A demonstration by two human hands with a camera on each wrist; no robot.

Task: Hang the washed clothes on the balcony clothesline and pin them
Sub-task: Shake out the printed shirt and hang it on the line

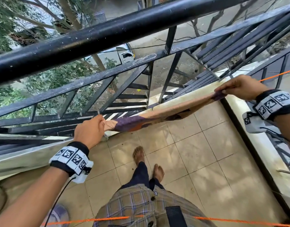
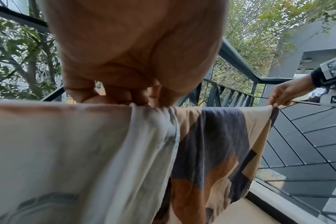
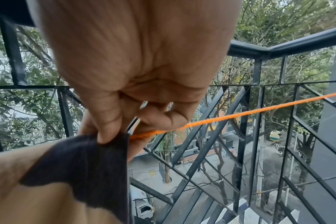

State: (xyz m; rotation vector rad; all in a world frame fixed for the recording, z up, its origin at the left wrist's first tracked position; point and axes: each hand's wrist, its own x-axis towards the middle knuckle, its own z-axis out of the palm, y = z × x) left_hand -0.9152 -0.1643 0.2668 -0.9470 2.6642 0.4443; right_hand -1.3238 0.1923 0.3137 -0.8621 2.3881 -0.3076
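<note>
Hands: two, both raised at the clothesline in front of the black railing [image 1: 85, 41].
Left hand [image 1: 90, 130]: grip pinched on the left end of the top edge of the patterned cloth [image 1: 159, 114].
Right hand [image 1: 239, 86]: grip pinched on the cloth's dark right corner, thumb on the near face, right at the orange clothesline [image 3: 240, 115].
Cloth, where: one patterned piece, tan with navy and rust patches, stretched between the two hands along the far line and hanging below it.
Second cloth: one pale garment [image 2: 71, 151], seen from the left wrist, hanging just left of the patterned one and touching it.
Orange lines: two stretches in the head view, one far right [image 1: 278, 75], one near across the person's shirt [image 1: 239, 221].
Feet: two, bare, on the tiled balcony floor [image 1: 198, 153].
Wristbands: two, with black-and-white markers.
</note>
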